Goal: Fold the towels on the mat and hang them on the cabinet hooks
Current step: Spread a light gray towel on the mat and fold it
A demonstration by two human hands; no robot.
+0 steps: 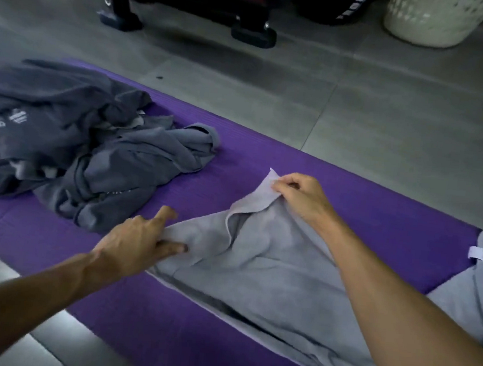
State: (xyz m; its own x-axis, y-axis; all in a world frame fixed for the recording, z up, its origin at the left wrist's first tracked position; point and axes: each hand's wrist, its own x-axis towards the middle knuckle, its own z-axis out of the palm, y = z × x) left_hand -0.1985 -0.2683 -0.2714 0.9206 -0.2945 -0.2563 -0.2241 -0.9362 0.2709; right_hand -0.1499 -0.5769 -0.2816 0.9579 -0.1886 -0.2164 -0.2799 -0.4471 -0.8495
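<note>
towel [271,261]: light grey, lies across the purple mat [363,216], rumpled; near edge runs along the mat's near side, far corner lifted.
right hand [300,196]: fingers curled, pinching that lifted corner; corner is off the mat, with a loose fold hanging below it.
left hand [142,238]: resting on the towel's left corner, thumb tucked at the edge, index finger straight out toward the pile. Can't tell if it's a real pinch or just a press.
pile [71,144]: darker grey laundry heaped on the mat's left end, near my left hand, apart from the towel.
risk 1: right pinch takes only the tip of the corner; a tug could slip it and drop the fold crooked.
risk 2: if my left is only pressing, pulling right drags the whole towel and skews the edges.
risk 3: the ridge in the middle gets folded in unless flattened first.
risk 4: a leftward sweep snags the pile.
hooks: not in view, hanging not yet started.
</note>
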